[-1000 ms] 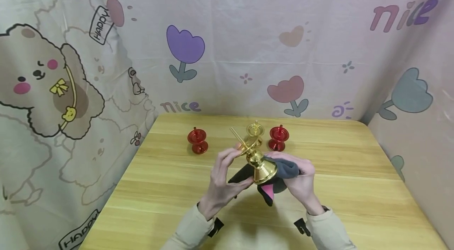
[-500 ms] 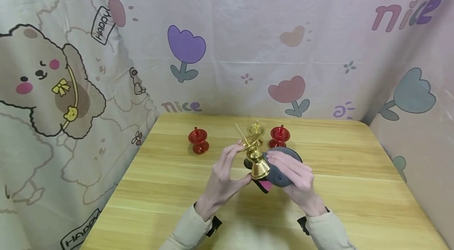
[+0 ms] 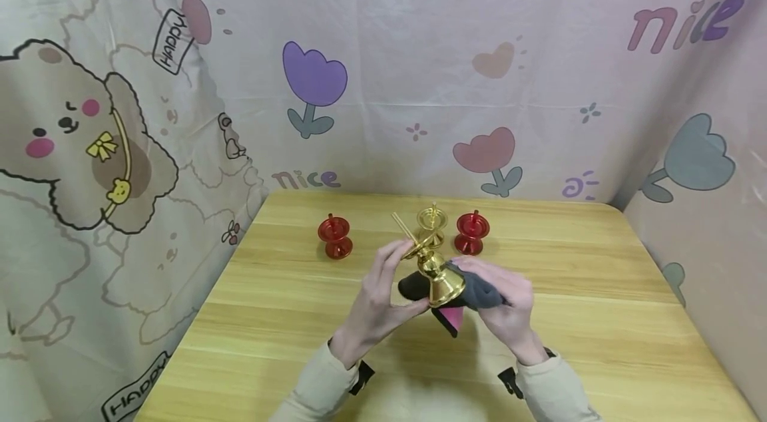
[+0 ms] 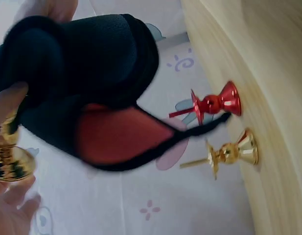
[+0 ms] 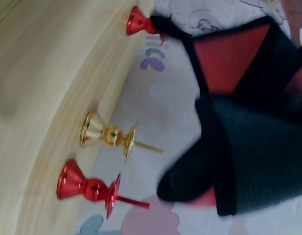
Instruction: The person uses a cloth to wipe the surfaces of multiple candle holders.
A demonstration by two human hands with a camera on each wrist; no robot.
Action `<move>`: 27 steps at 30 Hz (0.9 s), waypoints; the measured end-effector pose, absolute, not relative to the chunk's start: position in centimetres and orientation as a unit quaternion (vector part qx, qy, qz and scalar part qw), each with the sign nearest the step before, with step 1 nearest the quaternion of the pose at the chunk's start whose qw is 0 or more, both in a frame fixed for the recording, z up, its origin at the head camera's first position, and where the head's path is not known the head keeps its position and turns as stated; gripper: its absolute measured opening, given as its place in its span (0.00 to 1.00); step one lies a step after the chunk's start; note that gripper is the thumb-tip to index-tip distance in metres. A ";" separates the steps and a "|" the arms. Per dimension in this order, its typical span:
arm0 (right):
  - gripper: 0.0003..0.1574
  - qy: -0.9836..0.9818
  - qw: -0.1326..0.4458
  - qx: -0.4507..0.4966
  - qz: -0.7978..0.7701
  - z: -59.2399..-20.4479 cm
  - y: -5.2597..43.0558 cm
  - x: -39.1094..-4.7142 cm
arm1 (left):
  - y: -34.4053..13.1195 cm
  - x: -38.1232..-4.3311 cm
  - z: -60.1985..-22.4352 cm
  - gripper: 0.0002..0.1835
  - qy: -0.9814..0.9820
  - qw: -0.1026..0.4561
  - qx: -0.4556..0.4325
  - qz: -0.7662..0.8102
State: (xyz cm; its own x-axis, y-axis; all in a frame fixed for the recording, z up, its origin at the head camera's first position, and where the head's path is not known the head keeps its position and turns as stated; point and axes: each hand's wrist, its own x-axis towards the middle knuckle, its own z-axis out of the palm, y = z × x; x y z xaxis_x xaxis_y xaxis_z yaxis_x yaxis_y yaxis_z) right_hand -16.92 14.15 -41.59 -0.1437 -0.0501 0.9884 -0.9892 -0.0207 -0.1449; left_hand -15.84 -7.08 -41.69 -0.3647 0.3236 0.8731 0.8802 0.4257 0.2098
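Observation:
Above the table, my left hand (image 3: 371, 305) pinches a gold candle holder (image 3: 446, 287), fingers at its dish and thumb at its base. The holder is tilted, its spike pointing up and left. My right hand (image 3: 508, 299) grips a bunched dark grey cloth (image 3: 479, 292) with black edging and a pink patch, against the right side of the holder. In the left wrist view the cloth (image 4: 106, 54) covers much of the gold holder (image 4: 11, 164). The right wrist view has the cloth (image 5: 268, 152) in front, hiding the held holder.
Along the back of the wooden table (image 3: 269, 302) stand a red candle holder (image 3: 337, 237) at left, a gold one (image 3: 440, 219) in the middle and another red one (image 3: 471, 232) beside it. Behind hangs a printed curtain (image 3: 383, 62).
The cloth shifted up and over my right hand's side of the holder, then back down, changing its folds. The holder tipped more upright, then leaned again. My left hand's grip stays.

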 end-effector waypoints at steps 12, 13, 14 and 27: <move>0.09 -0.536 0.416 0.497 0.541 -40.8 13.8 -16.5 | -7.0 -16.1 -42.0 0.36 -0.668 0.500 -0.424 -0.352; 0.10 -0.528 0.397 0.493 0.567 -40.9 13.8 -16.5 | -7.0 -16.2 -42.0 0.35 -0.659 0.506 -0.429 -0.354; 0.11 -0.521 0.383 0.487 0.587 -41.1 13.7 -16.5 | -6.9 -16.2 -42.0 0.34 -0.652 0.509 -0.432 -0.358; 0.14 -0.531 0.461 0.462 0.541 -42.6 13.8 -17.4 | -7.0 -15.0 -41.8 0.58 -0.673 0.004 -0.324 -0.665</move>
State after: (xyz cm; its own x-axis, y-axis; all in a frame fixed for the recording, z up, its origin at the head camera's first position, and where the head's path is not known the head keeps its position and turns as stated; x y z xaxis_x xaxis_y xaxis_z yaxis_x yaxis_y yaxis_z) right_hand -17.37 13.80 -42.59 -0.1497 0.0079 0.9887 -0.9887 -0.0115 -0.1496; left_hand -15.04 -6.97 -41.82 -0.7905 0.4299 0.4362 0.4411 -0.0946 0.8925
